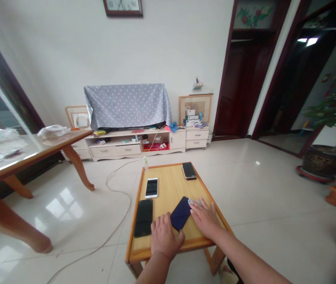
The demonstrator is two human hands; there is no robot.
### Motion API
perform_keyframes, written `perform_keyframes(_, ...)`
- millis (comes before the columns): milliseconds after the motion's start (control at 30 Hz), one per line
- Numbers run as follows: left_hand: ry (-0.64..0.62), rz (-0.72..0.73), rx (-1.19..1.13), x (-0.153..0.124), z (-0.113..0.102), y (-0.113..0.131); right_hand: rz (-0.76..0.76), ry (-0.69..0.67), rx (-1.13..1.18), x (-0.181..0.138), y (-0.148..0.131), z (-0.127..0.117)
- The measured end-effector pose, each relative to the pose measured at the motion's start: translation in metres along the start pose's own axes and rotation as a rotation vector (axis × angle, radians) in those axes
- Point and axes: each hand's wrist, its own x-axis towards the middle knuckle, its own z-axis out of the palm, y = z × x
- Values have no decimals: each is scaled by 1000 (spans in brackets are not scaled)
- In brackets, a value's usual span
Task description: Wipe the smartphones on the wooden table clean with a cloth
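A dark blue phone [180, 213] lies tilted on the small wooden table [168, 185]. My left hand [164, 236] rests with curled fingers at the phone's near corner, thumb against its edge, steadying it. My right hand [205, 217] lies flat beside the phone's far right edge, fingertips pressed on a small whitish cloth [194, 202]. A black phone [143, 217] lies left of my left hand. A white phone [151, 187] lies farther back, and another dark phone [189, 170] sits at the far right corner. A small clear bottle [145, 163] stands at the far left corner.
A large wooden table [22, 157] with plastic bags stands at left. A cable [117, 221] snakes across the tiled floor toward a low TV cabinet [138, 144] holding a cloth-covered screen. Dark doorways open at right, beside a potted plant [330, 130].
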Motion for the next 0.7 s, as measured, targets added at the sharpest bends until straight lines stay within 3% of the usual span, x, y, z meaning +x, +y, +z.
perform_keyframes(167, 16, -7, -7, -1, 3, -1, -211, -73, 70, -38, -31, 4)
perform_keyframes(267, 22, 6, -21, -2, 4, -2, -251, -120, 131, -51, -44, 2)
perform_keyframes(500, 42, 1, -16, -2, 5, 0, -196, -110, 141, -33, -38, -13)
perform_keyframes(700, -2, -27, 11, -2, 5, -1, -307, -163, 202, -36, -57, -6)
